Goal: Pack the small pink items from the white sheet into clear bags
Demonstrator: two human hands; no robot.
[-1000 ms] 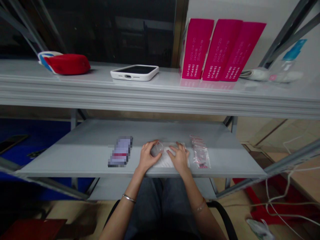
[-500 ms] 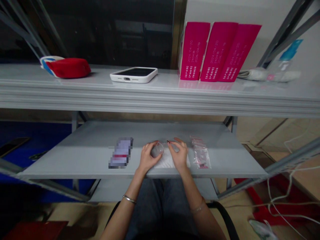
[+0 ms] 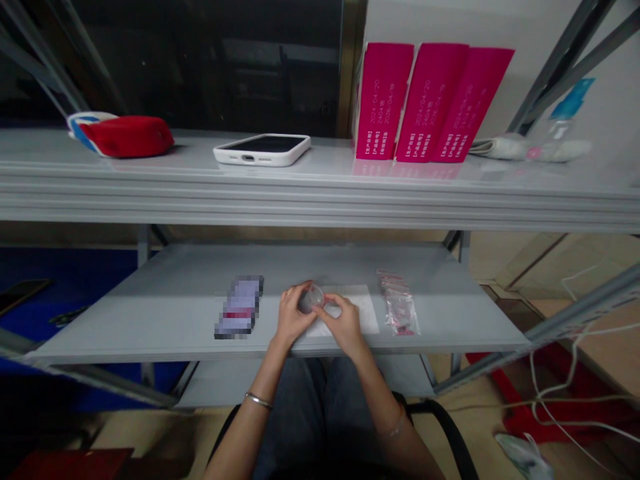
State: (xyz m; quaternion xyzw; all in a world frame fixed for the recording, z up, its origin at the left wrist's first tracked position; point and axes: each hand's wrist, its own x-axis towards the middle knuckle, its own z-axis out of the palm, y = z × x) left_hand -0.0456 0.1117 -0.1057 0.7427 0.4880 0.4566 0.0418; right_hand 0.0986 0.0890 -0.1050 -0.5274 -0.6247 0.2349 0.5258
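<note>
A small clear round container [image 3: 316, 295] is gripped between the curved thumb and fingers of my left hand [image 3: 291, 313], its round end facing right. My right hand [image 3: 345, 323] is closed at the container's right side, thumb and fingertips on its rim; whether they also pinch something small there cannot be made out. Beneath both hands lies a white sheet [image 3: 369, 310] on the grey shelf. To its right is a row of overlapping clear plastic bags [image 3: 400, 307] with small pinkish contents.
A blurred-out phone [image 3: 240, 307] lies left of my hands. On the raised shelf [image 3: 320, 200] are a red pouch [image 3: 133, 137], a white-cased phone [image 3: 263, 151], pink boxes [image 3: 385, 100], a rolled cloth [image 3: 500, 148] and a blue-topped pump bottle [image 3: 565, 117].
My right hand has moved left from over the sheet to the container's rim, its fingers closing in. More of the white sheet shows. My left hand keeps its hold; the view has shifted slightly.
</note>
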